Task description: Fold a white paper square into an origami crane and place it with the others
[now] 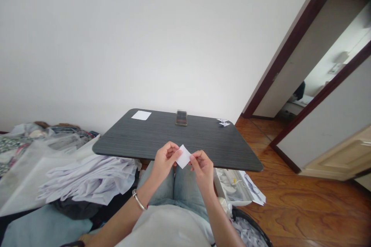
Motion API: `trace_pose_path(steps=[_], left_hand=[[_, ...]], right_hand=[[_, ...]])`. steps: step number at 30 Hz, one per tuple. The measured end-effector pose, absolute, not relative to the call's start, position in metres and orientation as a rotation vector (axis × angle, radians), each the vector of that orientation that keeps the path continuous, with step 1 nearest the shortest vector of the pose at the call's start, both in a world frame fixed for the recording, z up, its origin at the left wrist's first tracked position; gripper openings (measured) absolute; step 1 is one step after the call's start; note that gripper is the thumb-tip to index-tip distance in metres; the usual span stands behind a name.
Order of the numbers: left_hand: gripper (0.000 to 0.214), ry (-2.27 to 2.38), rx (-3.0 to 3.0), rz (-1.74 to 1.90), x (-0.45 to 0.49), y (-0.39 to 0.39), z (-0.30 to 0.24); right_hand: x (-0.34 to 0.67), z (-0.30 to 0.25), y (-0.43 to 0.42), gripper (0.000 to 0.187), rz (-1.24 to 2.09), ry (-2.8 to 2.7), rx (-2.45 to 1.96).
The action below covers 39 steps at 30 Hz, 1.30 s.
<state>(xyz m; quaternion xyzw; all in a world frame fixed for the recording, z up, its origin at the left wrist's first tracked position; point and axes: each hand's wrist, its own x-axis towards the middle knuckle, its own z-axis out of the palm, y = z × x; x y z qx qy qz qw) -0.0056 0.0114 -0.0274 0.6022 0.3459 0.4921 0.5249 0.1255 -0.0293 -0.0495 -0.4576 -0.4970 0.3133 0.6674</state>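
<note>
My left hand (164, 161) and my right hand (203, 167) together pinch a small white piece of folded paper (183, 156), held in the air just in front of the near edge of a dark grey table (162, 139). The left fingers grip its left side, the right fingers its right corner. A silver bracelet (138, 200) circles my left wrist. My knees in light jeans sit under the hands.
On the table lie a white paper sheet (141, 115) at the far left, a phone (181, 117) standing at the far middle, and a small folded paper figure (223, 122) at the far right. Heaped cloth and paper (87, 179) lie left; a doorway (319, 85) opens right.
</note>
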Motion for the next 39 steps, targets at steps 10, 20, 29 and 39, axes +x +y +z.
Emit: trace_pose_path(steps=[10,20,29,39], left_hand=[[0.025,0.807,1.401,1.143,-0.006,0.015,-0.027],[0.029,0.756,1.433,1.088,-0.009,0.014,-0.020],[0.034,0.688,1.273,0.964,-0.005,0.010,-0.020],[0.038,0.654,1.208,0.960,0.002,0.004,-0.024]], right_hand=[[0.127,-0.050,-0.028,0.014,0.780,-1.115,-0.992],[0.148,-0.041,-0.029,0.012,0.833,-1.598,-0.986],[0.149,-0.044,-0.028,0.013,0.964,-1.646,-0.917],[0.136,-0.049,-0.028,0.005,1.194,-1.511,-0.875]])
